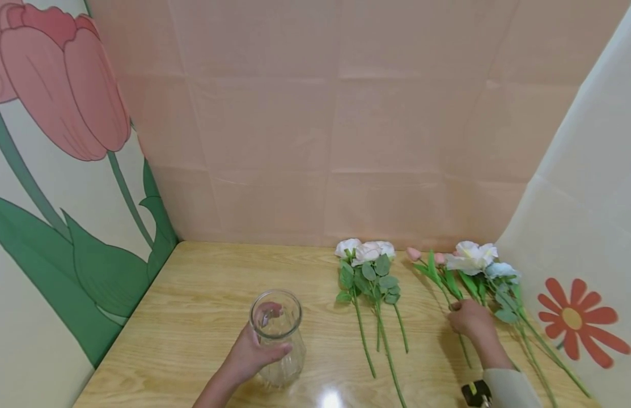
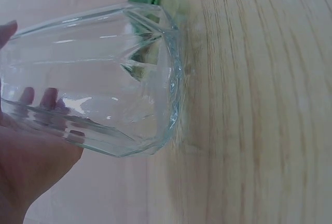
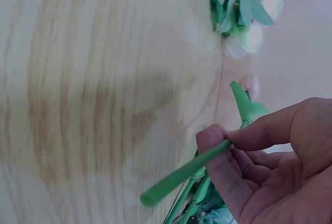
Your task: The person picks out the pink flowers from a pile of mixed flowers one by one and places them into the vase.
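Observation:
My left hand grips a clear glass vase round its upper part, thumb on the near side. The vase stands about upright at the front of the table; in the left wrist view its faceted base is close to the wood. At the right, my right hand pinches the green stem of a pink tulip between thumb and fingers. The right wrist view shows the stem's cut end poking out past the fingertips, above the table. Other pink tulips lie beside that hand.
White roses with long leafy stems lie between my hands. Right of the tulips are a large white flower and a pale blue flower. A pink cloth backdrop rises behind the wooden table; printed cloths flank it.

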The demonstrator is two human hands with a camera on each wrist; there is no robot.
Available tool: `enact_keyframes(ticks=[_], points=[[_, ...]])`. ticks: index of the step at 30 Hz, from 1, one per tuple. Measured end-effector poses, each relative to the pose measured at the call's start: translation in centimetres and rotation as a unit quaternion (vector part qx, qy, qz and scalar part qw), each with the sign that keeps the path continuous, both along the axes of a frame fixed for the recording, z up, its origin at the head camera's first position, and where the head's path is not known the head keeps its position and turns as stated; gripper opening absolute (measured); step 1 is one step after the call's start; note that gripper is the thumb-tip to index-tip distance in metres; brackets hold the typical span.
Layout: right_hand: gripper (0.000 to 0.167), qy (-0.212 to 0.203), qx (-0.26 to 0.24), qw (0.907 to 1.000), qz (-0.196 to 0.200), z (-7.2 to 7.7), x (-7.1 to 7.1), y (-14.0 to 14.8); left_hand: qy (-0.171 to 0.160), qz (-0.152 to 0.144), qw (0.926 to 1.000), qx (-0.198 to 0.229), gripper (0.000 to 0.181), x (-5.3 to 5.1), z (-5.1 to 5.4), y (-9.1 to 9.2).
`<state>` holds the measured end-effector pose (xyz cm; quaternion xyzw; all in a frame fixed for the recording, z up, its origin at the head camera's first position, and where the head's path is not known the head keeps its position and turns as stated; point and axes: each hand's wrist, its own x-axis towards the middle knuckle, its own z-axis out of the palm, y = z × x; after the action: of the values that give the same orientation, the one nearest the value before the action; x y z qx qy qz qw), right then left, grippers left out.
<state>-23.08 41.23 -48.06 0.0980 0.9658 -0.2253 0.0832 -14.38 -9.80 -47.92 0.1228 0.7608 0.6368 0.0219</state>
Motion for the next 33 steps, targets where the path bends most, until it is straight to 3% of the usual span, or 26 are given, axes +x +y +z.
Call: enact_keyframes(ticks=[11,21,33], points=[[0.054,-0.004,-0.099,0.9947,-0.026,0.6,0.3,-1.0,0.004,0.002,1.0,0.004,0.072,-0.1,-0.3,0.0],[0.048,0.03,-0.149,0.9879,-0.033,1.3,0.5,-2.6,0.011,-0.003,0.9999,0.006,0.072,-0.1,-0.3,-0.1],[0.043,0.045,-0.241,0.9693,-0.025,3.1,1.5,-5.5,0.01,-0.001,0.9999,-0.001,0.072,-0.1,-0.4,0.0]])
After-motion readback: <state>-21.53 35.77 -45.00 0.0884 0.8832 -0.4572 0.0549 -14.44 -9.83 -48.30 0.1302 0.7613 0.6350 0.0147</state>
